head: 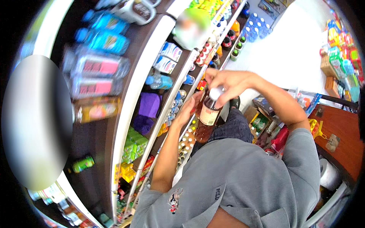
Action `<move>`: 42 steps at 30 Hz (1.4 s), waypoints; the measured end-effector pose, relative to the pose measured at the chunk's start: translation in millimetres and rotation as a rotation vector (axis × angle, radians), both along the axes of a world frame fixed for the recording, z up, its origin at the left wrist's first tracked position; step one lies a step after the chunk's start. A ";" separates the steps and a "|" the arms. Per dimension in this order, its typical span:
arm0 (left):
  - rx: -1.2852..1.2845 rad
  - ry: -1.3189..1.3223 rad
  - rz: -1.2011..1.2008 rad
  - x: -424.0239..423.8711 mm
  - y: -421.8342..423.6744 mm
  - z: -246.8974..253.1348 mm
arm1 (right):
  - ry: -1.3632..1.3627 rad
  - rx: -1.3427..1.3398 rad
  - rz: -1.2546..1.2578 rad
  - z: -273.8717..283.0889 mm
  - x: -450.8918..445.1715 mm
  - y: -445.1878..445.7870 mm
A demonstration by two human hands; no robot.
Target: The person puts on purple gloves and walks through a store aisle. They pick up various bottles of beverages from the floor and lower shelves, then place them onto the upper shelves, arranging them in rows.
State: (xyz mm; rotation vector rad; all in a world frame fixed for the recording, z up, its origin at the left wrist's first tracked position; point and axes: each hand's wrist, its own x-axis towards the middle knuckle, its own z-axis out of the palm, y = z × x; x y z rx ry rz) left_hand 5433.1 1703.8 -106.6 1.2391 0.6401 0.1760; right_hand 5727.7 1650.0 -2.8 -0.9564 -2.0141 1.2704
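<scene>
My right hand [231, 82] reaches in from the right and grips a plastic bottle of reddish-brown liquid [208, 115] near its neck. The bottle has a white cap and a cream label and hangs tilted above my lap. Just left of it is my left hand [188, 109], palm towards the bottle, fingers extended. Between the hands, behind the labelled bottle, a second dark reddish bottle [200, 103] partly shows. My left fingertips are near or against it; whether they grip it is hidden.
Long store shelves [142, 74] with drinks and cartons run along my left. Small bottles [186, 139] stand low beside my legs. To the right are an open cardboard box of goods [259, 122] and a brown wooden surface [339, 136]. Water bottles [256, 27] stand farther ahead.
</scene>
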 end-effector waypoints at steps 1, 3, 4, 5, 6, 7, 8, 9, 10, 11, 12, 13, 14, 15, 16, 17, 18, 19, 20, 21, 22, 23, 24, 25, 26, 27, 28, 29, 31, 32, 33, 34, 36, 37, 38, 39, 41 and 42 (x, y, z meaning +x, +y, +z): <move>-0.336 -0.163 -0.078 0.3 -4.0 19.7 | 0.061 -0.135 0.015 34.6 -1.8 1.5; -0.397 -0.147 -0.044 -6.0 -26.2 50.2 | 0.171 -0.109 -0.008 69.0 1.3 2.1; -0.545 -0.254 0.004 -13.6 -43.1 51.5 | 0.199 -0.038 -0.041 91.5 0.9 0.0; -0.657 -0.298 0.080 -17.0 -54.4 65.5 | 0.230 0.034 -0.071 112.3 2.2 -1.5; -0.647 -0.389 0.019 -22.1 -54.8 75.0 | 0.298 -0.024 -0.112 129.7 5.0 -6.5; -0.638 -0.466 -0.044 -29.8 -57.3 81.7 | 0.410 0.061 -0.171 131.8 10.1 -9.2; -0.638 -0.549 -0.063 -37.6 -62.4 85.9 | 0.576 0.010 -0.190 126.5 23.1 -15.3; -0.632 -0.631 -0.078 -45.7 -66.9 90.6 | 0.736 -0.090 -0.209 133.8 22.1 -23.0; -0.651 -0.662 -0.030 -52.5 -74.4 110.1 | 0.872 -0.064 -0.320 129.4 22.0 -30.8; -0.578 -0.667 -0.006 -60.5 -78.8 119.4 | 1.030 -0.089 -0.477 123.7 19.5 -34.8; -0.505 -0.667 0.020 -69.2 -82.9 126.6 | 1.019 -0.158 -0.577 116.9 22.7 -37.8; -0.428 -0.662 0.050 -78.9 -86.5 136.7 | 1.007 -0.228 -0.671 108.9 26.5 -38.9; -0.327 -0.615 0.140 -91.2 -90.1 152.4 | 0.981 -0.258 -0.707 97.3 28.5 -44.0; -0.217 -0.621 0.168 -103.5 -89.4 166.7 | 0.952 -0.280 -0.733 88.7 24.3 -47.4; -0.038 -0.574 0.243 -115.9 -90.4 190.0 | 0.974 -0.263 -0.739 85.2 12.8 -49.8; 0.134 -0.521 0.319 -128.2 -92.8 213.6 | 0.996 -0.249 -0.751 82.6 3.6 -54.4; 0.291 -0.468 0.426 -141.3 -94.6 231.3 | 1.001 -0.236 -0.698 85.5 -4.6 -58.4; 0.608 -0.372 0.373 -159.6 -83.2 247.1 | 1.005 -0.225 -0.646 88.7 -11.5 -59.4; 0.761 -0.353 0.550 -164.7 -83.3 259.5 | 0.980 -0.190 -0.574 88.6 -15.0 -59.0; 0.778 -0.314 0.657 -173.5 -76.5 265.0 | 0.955 -0.153 -0.506 89.5 -17.3 -56.9; 1.023 -0.280 0.725 -182.6 -62.4 270.3 | 0.958 -0.151 -0.452 93.0 -22.7 -54.1; 1.175 -0.183 0.835 -190.6 -47.9 269.3 | 0.973 -0.142 -0.404 99.3 -30.8 -51.6; 1.178 -0.072 0.905 -198.1 -32.4 269.2 | 0.964 -0.128 -0.368 101.6 -35.3 -48.0; 1.176 0.041 0.980 -205.9 -17.9 267.8 | 0.953 -0.115 -0.328 104.3 -39.0 -44.1; 1.209 0.040 1.052 -217.5 2.7 252.9 | 0.939 -0.104 -0.296 106.5 -43.9 -39.8; 1.240 0.030 1.115 -225.1 19.4 242.5 | 0.944 -0.111 -0.273 108.5 -48.4 -36.6; 1.182 -0.010 1.203 -216.2 23.1 245.1 | 0.939 -0.115 -0.280 109.8 -50.5 -37.2; 1.220 0.030 1.237 -214.9 32.0 245.5 | 0.935 -0.120 -0.285 111.9 -53.4 -36.9; 1.098 0.125 1.366 -209.1 41.7 248.4 | 1.008 -0.142 -0.242 115.2 -59.2 -33.3; 1.146 0.089 1.421 -205.3 46.3 247.6 | 1.000 -0.136 -0.233 114.6 -59.0 -30.7; 1.065 0.092 1.415 -206.3 49.1 248.7 | 0.993 -0.131 -0.222 114.4 -58.5 -26.9; 1.037 0.040 1.408 -208.2 52.7 244.9 | 0.981 -0.149 -0.226 114.7 -57.4 -26.0; 1.011 -0.164 1.370 -210.9 54.4 234.2 | 0.962 -0.163 -0.232 115.6 -58.1 -22.5; 1.096 -0.034 1.337 -216.5 53.1 232.0 | 0.954 -0.172 -0.243 115.2 -57.1 -21.1; 1.176 0.097 1.300 -225.2 51.1 231.0 | 0.949 -0.180 -0.246 115.0 -56.5 -19.5; 1.252 0.230 1.257 -231.1 49.2 229.0 | 0.942 -0.188 -0.248 115.1 -56.1 -17.7; 1.230 0.442 1.276 -220.5 23.6 249.3 | 0.927 -0.195 -0.263 112.5 -55.4 -16.3; 1.133 0.460 1.257 -217.9 11.3 259.6 | 0.919 -0.197 -0.261 111.0 -55.8 -14.4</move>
